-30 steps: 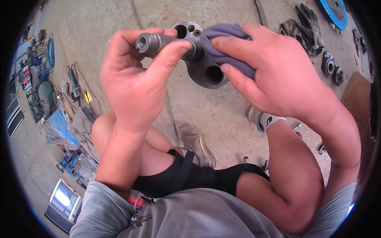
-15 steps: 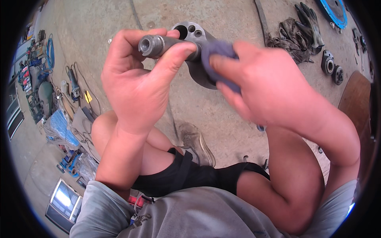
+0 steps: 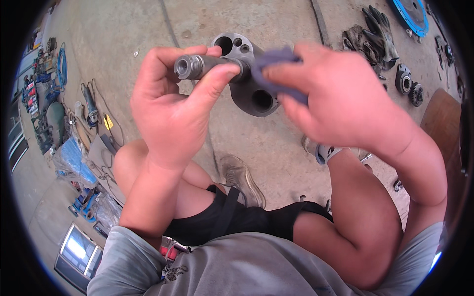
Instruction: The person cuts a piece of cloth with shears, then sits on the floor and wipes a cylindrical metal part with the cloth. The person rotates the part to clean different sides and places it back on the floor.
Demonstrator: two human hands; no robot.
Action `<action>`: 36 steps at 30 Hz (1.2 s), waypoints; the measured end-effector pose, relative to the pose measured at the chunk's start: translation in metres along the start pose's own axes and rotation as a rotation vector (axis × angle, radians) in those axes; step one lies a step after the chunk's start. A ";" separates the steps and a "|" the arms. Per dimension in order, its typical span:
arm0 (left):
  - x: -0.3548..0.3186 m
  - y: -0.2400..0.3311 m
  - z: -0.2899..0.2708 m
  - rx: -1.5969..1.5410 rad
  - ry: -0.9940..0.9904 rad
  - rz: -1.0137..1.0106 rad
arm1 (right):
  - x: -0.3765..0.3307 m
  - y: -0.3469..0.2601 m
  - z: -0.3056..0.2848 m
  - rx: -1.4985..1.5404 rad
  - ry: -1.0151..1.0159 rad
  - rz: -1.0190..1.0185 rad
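My left hand (image 3: 170,106) grips a grey metal part by its threaded shaft (image 3: 197,65), held up in front of me. The shaft ends in a round flange (image 3: 252,93) with several bored holes. My right hand (image 3: 340,106) presses a small purple-grey cloth (image 3: 274,61) against the flange where the shaft joins it. My fingers cover part of the flange's right side. Below the hands are my bare knees and a worn shoe (image 3: 242,177) on the concrete floor.
Dark work gloves (image 3: 370,37), a blue disc (image 3: 412,15) and gear-like metal parts (image 3: 407,81) lie on the floor at upper right. Hand tools, cables, an angle grinder (image 3: 90,108) and blue plastic are strewn along the left. A brown wooden surface (image 3: 442,123) is at right.
My right hand has slid the cloth from over the flange's face toward the shaft joint, uncovering the large lower hole. The left hand keeps the same grip on the shaft.
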State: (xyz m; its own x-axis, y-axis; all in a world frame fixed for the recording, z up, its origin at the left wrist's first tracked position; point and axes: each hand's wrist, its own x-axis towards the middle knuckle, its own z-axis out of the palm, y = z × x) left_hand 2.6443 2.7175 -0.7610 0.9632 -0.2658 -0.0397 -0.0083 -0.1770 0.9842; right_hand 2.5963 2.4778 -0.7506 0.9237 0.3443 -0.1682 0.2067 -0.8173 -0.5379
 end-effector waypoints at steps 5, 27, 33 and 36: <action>0.001 -0.005 0.001 0.012 -0.059 0.040 | 0.012 0.003 0.015 0.074 0.025 -0.013; -0.003 -0.004 -0.011 -0.031 -0.097 -0.038 | -0.004 0.080 0.010 1.870 -0.411 0.328; -0.005 -0.005 -0.010 -0.030 -0.119 0.000 | -0.001 0.090 0.017 1.954 -0.309 0.251; -0.006 -0.003 -0.011 -0.009 -0.137 0.020 | -0.002 0.087 0.013 1.841 -0.208 0.283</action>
State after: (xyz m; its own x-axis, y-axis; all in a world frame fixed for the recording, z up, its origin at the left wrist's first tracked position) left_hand 2.6413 2.7300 -0.7621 0.9171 -0.3964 -0.0425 -0.0245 -0.1623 0.9864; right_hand 2.6081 2.4117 -0.8076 0.7856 0.4648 -0.4084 -0.6179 0.5560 -0.5559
